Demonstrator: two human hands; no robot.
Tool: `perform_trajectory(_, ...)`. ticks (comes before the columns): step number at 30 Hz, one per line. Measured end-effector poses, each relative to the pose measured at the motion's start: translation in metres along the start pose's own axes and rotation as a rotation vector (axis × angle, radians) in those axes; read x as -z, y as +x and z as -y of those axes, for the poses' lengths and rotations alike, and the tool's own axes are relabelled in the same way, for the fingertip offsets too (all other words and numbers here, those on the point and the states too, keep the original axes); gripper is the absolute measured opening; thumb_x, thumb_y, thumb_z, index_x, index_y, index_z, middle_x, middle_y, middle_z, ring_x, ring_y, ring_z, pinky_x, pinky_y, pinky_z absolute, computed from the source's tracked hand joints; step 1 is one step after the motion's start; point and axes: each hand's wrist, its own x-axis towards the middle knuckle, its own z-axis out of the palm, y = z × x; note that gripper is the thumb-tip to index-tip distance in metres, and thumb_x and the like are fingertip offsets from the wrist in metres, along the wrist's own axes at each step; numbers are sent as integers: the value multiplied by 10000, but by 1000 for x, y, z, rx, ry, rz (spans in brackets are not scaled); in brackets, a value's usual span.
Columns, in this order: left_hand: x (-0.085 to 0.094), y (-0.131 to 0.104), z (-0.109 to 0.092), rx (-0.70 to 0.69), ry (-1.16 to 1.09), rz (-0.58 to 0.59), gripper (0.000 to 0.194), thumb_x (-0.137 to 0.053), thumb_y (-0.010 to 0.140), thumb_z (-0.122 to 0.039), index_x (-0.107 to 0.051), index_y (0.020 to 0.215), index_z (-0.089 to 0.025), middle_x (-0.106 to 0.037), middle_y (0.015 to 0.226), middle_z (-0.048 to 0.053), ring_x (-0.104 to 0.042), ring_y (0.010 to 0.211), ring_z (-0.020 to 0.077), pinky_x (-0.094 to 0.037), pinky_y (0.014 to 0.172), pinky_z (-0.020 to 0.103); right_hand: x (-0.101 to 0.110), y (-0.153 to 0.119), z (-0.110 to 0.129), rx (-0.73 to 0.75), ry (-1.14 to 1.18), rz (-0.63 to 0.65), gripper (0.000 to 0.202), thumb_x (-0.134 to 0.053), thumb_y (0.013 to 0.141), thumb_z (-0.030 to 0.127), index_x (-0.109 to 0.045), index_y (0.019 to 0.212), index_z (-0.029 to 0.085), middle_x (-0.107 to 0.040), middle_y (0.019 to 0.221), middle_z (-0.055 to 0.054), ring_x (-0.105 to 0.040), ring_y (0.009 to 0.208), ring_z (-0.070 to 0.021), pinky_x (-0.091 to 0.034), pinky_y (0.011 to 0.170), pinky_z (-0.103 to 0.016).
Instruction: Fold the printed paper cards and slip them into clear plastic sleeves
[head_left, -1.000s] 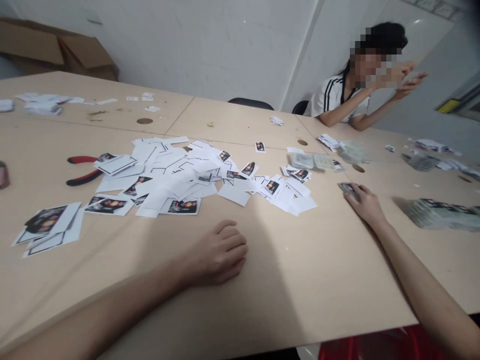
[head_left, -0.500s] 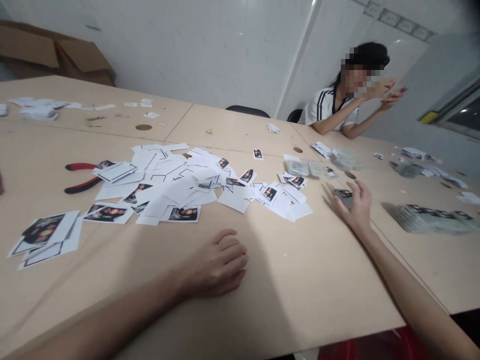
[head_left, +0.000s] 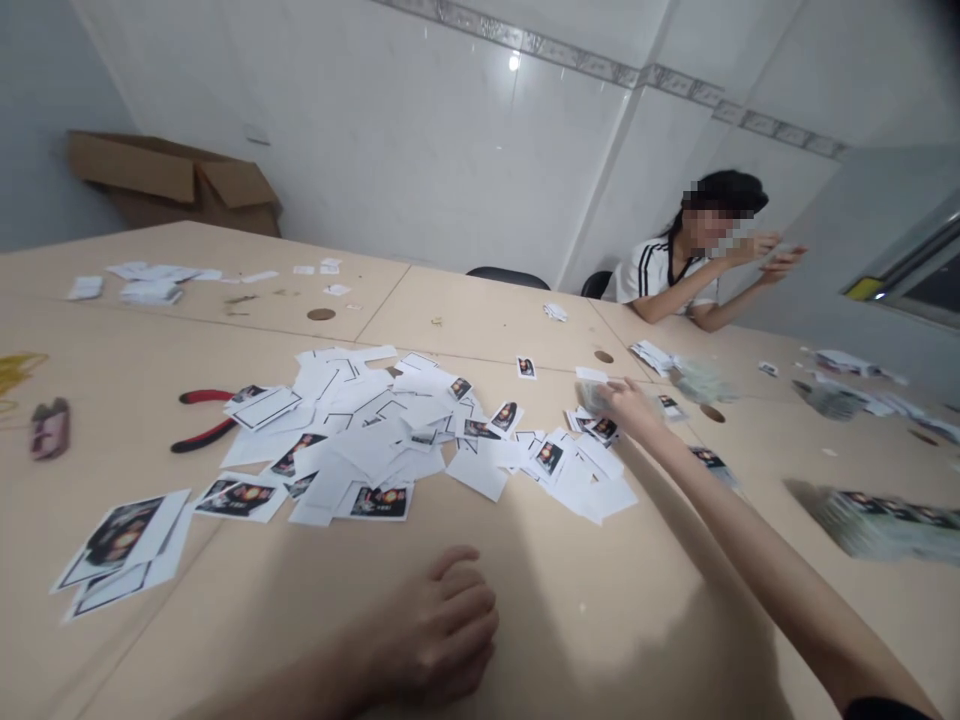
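Note:
My right hand [head_left: 631, 408] reaches over the far right end of the loose papers, its fingertips on a stack of clear plastic packets [head_left: 591, 398]. The fingers look pinched there, and the hand hides part of the stack. Near the table's front, my left hand [head_left: 454, 625] rests with curled fingers, and nothing shows in it. Between and beyond the hands spreads a heap of white paper cards [head_left: 375, 440], some printed with a dark picture. A dark-printed packet [head_left: 711, 464] lies to the right, beside my right forearm.
Red-handled pliers [head_left: 204, 425] lie left of the heap, partly under cards. A few printed cards [head_left: 127, 550] overlap at the left. Stacked packets [head_left: 892, 520] stand at the right. Across the table [head_left: 420, 310] sits a person [head_left: 675, 265] with raised hands. A cardboard box [head_left: 172, 185] stands behind.
My right hand has left the dark-printed packet on the right and moved left and away from me to the clear packets. The left hand stays curled. The view has tilted upward.

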Motion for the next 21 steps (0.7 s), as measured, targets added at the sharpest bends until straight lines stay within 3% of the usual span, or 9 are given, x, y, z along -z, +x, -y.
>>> perform_trajectory(3,-2,-2,3,0,-28,-33,102,-460,640,-59,-463,647,-161,-505,584,-6,-467,586,112,-395,851,356,9,6,-2,34,39,39,98,-558,672,164,-560,768,188,-650,778,-82,-592,778,-218,-343,877,-374)
perform_trajectory(7,-1,-3,4,27,-52,-53,107,-440,644,-55,-479,654,-155,-512,584,2,-466,596,119,-411,837,353,32,11,-5,2,111,12,73,-507,712,193,-570,677,183,-650,730,-81,-600,753,-219,-326,886,-390)
perform_trajectory(10,2,1,4,63,-60,-52,133,-411,651,-41,-467,644,-161,-497,566,0,-459,571,115,-431,809,342,50,9,1,-90,164,-86,196,-399,791,255,-568,805,155,-640,806,-108,-589,803,-228,-364,836,-388)
perform_trajectory(13,5,5,4,94,-73,-59,158,-378,668,-30,-458,648,-166,-498,568,5,-464,556,116,-450,775,332,62,-1,22,-192,321,-180,319,-270,854,329,-514,941,143,-623,873,-97,-592,773,-196,-444,682,-314)
perform_trajectory(14,6,6,4,102,-74,-68,168,-369,676,-29,-467,669,-166,-509,581,9,-474,562,118,-453,773,329,63,-5,33,-258,577,-205,315,-309,842,366,-523,905,144,-626,823,-82,-594,713,-190,-451,625,-298)
perform_trajectory(17,6,6,5,132,-63,-103,189,-374,703,-41,-498,760,-172,-549,628,16,-510,601,122,-447,805,322,63,-21,75,-363,1215,-103,263,-458,776,412,-539,756,163,-595,669,-22,-557,571,-142,-428,520,-245)
perform_trajectory(19,5,4,6,138,-62,-111,192,-393,712,-50,-507,797,-179,-570,646,11,-527,618,117,-437,828,317,59,-31,106,-409,1479,24,236,-530,738,395,-547,726,160,-576,620,-3,-530,523,-110,-408,496,-215)
perform_trajectory(21,4,2,8,140,-68,-118,197,-409,708,-51,-514,817,-177,-590,664,9,-540,634,112,-428,840,311,54,-40,133,-467,1661,154,233,-542,738,378,-562,816,160,-599,687,-13,-545,561,-101,-416,529,-207)
